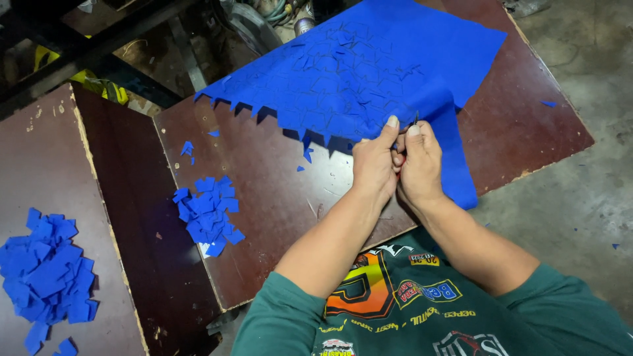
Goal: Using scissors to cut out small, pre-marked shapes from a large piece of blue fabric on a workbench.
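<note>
Both hands, left (373, 165) and right (420, 163), pinch together the blue sheet (369, 66) (long axis running away up-right).

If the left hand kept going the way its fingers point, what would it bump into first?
Probably the blue sheet. The left hand already pinches its near edge, fingers pointing up and away across the brown board, so more sheet lies ahead.

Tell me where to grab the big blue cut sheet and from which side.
Probably best to grip the blue sheet at its near edge, from the person's side, where the left hand and right hand already pinch it. That edge lifts off the brown board; the rest lies flat, and the scored middle looks likely to tear.
</note>
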